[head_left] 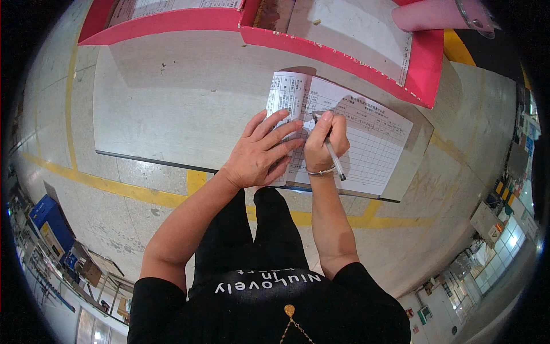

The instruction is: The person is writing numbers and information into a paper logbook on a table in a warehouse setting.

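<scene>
A pad of printed forms point(366, 155) lies on the pale tabletop, its ruled page partly filled with handwriting. The pad's left sheets point(281, 92) are curled over along the binding. My left hand point(264, 146) rests flat on that curled part, fingers spread toward the right. In my right hand point(327, 140) is a pen point(335, 157) with a clear barrel, pinched between thumb and fingers. Its tip touches or hovers close to the page near the upper rows; which of the two I cannot tell. A thin bracelet circles my right wrist.
Along the table's far side stand red-walled trays point(338, 57) with papers inside. A pink cylindrical cup point(441, 16) lies over the right tray's far corner. The pale table point(166, 103) ends at a dark front edge close to my legs. Yellow lines mark the floor.
</scene>
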`<action>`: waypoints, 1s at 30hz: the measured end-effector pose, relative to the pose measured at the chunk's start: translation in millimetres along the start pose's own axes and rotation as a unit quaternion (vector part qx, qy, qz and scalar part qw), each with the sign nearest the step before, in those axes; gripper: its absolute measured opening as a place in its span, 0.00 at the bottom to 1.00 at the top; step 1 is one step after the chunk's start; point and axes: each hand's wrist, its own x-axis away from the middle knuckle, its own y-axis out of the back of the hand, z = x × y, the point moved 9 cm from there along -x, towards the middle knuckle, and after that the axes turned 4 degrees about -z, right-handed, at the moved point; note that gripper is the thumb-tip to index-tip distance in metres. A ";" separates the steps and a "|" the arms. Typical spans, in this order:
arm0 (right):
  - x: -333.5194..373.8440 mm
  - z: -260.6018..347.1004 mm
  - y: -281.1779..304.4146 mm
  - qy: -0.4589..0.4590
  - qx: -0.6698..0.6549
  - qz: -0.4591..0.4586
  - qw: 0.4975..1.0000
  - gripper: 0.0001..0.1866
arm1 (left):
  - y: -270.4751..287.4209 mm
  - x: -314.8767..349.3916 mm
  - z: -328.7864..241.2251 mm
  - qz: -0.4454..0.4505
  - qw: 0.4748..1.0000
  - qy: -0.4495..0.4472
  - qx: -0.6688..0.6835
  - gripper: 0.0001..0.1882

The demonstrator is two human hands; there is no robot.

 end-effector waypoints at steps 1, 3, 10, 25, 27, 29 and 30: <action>1.7 -1.6 0.7 0.000 0.000 0.000 1.000 0.15 | 0.3 0.1 -0.2 0.000 1.000 -0.001 0.000 0.26; 4.2 2.0 3.9 0.028 -0.001 -0.012 1.000 0.15 | 0.1 -0.1 -0.1 -0.003 1.000 -0.001 0.000 0.26; 2.2 2.6 -2.1 0.028 -0.004 -0.001 1.000 0.15 | 1.8 -0.9 -1.3 -0.004 1.000 0.001 0.000 0.25; 0.7 -2.5 15.4 -0.018 -0.034 -0.056 0.998 0.15 | 3.4 -0.4 -1.7 -0.002 1.000 -0.008 -0.008 0.25; -1.5 -8.0 9.7 -0.060 -0.068 -0.001 0.996 0.15 | 3.1 -0.9 -2.0 0.000 1.000 -0.008 -0.006 0.25; 3.6 -3.3 8.3 -0.031 -0.046 -0.004 0.998 0.15 | 2.4 -1.1 -2.2 0.003 1.000 -0.009 -0.004 0.25; 5.1 1.3 7.7 -0.002 -0.024 -0.008 1.000 0.15 | 2.7 -0.9 -2.5 -0.001 1.000 -0.008 -0.006 0.25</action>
